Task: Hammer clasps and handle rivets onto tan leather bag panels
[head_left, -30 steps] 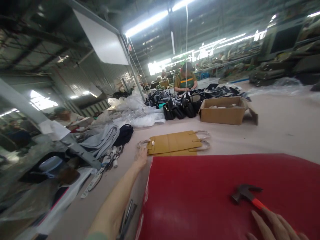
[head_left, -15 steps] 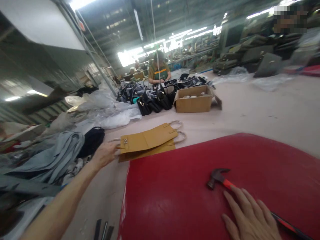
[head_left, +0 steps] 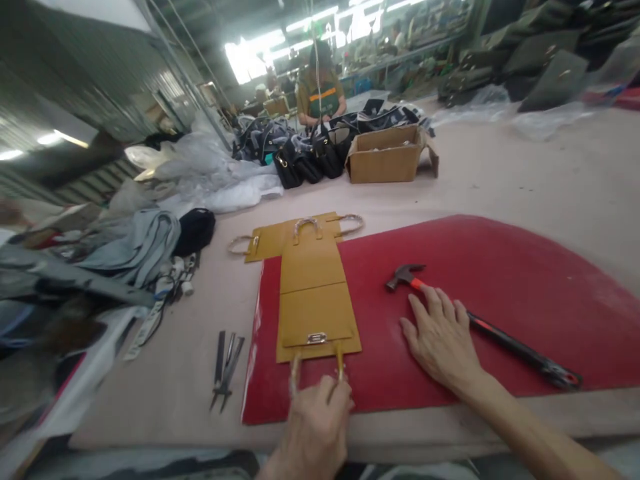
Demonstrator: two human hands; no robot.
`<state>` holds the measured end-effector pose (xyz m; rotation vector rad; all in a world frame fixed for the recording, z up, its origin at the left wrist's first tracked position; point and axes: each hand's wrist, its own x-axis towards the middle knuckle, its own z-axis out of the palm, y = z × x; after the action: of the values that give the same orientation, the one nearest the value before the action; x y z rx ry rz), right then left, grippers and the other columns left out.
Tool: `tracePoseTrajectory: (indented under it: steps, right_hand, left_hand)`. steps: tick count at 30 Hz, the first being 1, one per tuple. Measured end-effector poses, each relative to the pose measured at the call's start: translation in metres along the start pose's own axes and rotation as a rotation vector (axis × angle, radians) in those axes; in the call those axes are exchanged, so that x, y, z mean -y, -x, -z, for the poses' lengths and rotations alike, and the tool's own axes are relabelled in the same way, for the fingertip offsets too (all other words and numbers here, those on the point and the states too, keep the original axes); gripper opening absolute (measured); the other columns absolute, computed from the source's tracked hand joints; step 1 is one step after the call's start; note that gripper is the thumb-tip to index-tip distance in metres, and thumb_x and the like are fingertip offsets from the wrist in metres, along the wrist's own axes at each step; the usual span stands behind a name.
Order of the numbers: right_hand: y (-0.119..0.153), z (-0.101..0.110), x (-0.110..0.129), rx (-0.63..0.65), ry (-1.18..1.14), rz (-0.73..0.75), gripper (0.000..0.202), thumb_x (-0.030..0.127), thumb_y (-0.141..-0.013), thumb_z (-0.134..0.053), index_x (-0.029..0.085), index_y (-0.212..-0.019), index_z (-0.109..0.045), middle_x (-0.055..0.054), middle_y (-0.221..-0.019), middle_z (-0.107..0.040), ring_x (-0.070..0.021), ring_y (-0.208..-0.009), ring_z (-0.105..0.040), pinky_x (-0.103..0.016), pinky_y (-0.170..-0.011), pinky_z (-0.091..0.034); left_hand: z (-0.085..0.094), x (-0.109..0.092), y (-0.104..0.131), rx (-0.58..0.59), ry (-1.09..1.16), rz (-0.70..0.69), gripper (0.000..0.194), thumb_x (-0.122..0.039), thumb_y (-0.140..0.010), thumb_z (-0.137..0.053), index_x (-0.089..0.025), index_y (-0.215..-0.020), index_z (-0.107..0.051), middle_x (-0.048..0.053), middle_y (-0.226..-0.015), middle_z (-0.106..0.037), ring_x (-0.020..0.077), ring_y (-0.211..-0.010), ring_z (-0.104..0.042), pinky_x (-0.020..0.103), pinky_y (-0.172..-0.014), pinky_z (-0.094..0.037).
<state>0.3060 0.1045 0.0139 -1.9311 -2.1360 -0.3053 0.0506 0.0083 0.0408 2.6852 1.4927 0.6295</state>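
Observation:
My left hand [head_left: 317,417] grips the lower handle of a mustard-yellow handbag panel [head_left: 315,273], which lies lengthwise over the red mat [head_left: 475,260]. A silver clasp sits near the panel's lower end, and a plastic-wrapped handle arches at its far end. Underneath, a second yellow bag panel [head_left: 267,243] lies crosswise, its wrapped handles sticking out on both sides. My right hand [head_left: 443,333] rests palm down, fingers spread, on the mat and against the shaft of a claw hammer [head_left: 510,343]. Its metal head points to the left.
Several thin metal punch-like tools [head_left: 227,370] lie left of the mat. Grey material [head_left: 145,247] and plastic wrap [head_left: 200,173] are heaped further left. Across the table stand black bags [head_left: 307,160] and a cardboard box [head_left: 385,157]. Behind them a person [head_left: 323,93] works.
My left hand has drawn one yellow panel toward me and turned it lengthwise on the mat, uncovering another panel beneath. My right hand still lies by the hammer; the view has tilted down.

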Motion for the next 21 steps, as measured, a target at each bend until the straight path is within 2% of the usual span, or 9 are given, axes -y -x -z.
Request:
tracePoseTrajectory:
  steps: [3,7,15,18,21]
  right_hand:
    - [0.0,0.003,0.002,-0.001,0.014,0.015,0.048,0.041,-0.099,-0.045,0.009,-0.132,-0.06,-0.022,-0.149,-0.046,-0.0384,-0.137,-0.041,-0.057,-0.113,-0.032]
    - [0.002,0.005,0.003,-0.025,0.033,0.045,0.047,0.04,-0.1,-0.043,0.008,-0.129,-0.061,-0.024,-0.148,-0.046,-0.0393,-0.134,-0.043,-0.058,-0.11,-0.033]
    - [0.002,-0.003,0.003,-0.092,0.079,0.082,0.046,0.04,-0.1,-0.039,0.009,-0.126,-0.061,-0.023,-0.147,-0.046,-0.0398,-0.132,-0.043,-0.056,-0.107,-0.035]
    - [0.002,0.0,0.004,-0.109,0.069,0.095,0.046,0.04,-0.1,-0.04,0.008,-0.125,-0.061,-0.024,-0.145,-0.047,-0.0401,-0.13,-0.045,-0.055,-0.104,-0.036]
    - [0.001,0.001,0.003,-0.131,0.043,0.101,0.046,0.04,-0.099,-0.04,0.007,-0.123,-0.063,-0.026,-0.143,-0.048,-0.0407,-0.128,-0.047,-0.055,-0.102,-0.037]
  left_hand:
    - [-0.018,-0.037,0.019,0.021,0.017,0.027,0.021,-0.007,-0.088,-0.047,-0.021,-0.101,-0.056,0.003,-0.077,-0.063,0.0187,-0.062,-0.063,0.03,-0.056,-0.049]
    - [-0.022,-0.06,0.033,0.046,0.047,0.048,0.019,-0.005,-0.085,-0.047,-0.021,-0.093,-0.054,0.004,-0.08,-0.062,0.0191,-0.065,-0.062,0.031,-0.058,-0.05]
    - [-0.036,-0.062,0.032,0.078,0.03,0.067,0.012,-0.009,-0.088,-0.05,-0.02,-0.088,-0.052,0.003,-0.08,-0.06,0.0189,-0.066,-0.06,0.03,-0.058,-0.05]
    - [-0.03,-0.065,0.032,0.076,0.068,0.081,0.009,-0.011,-0.089,-0.052,-0.02,-0.09,-0.053,0.004,-0.082,-0.061,0.019,-0.068,-0.061,0.031,-0.058,-0.05]
    - [-0.016,-0.064,0.031,0.028,0.124,0.057,0.005,-0.019,-0.09,-0.055,-0.019,-0.096,-0.056,0.005,-0.089,-0.065,0.0199,-0.075,-0.063,0.032,-0.063,-0.051]
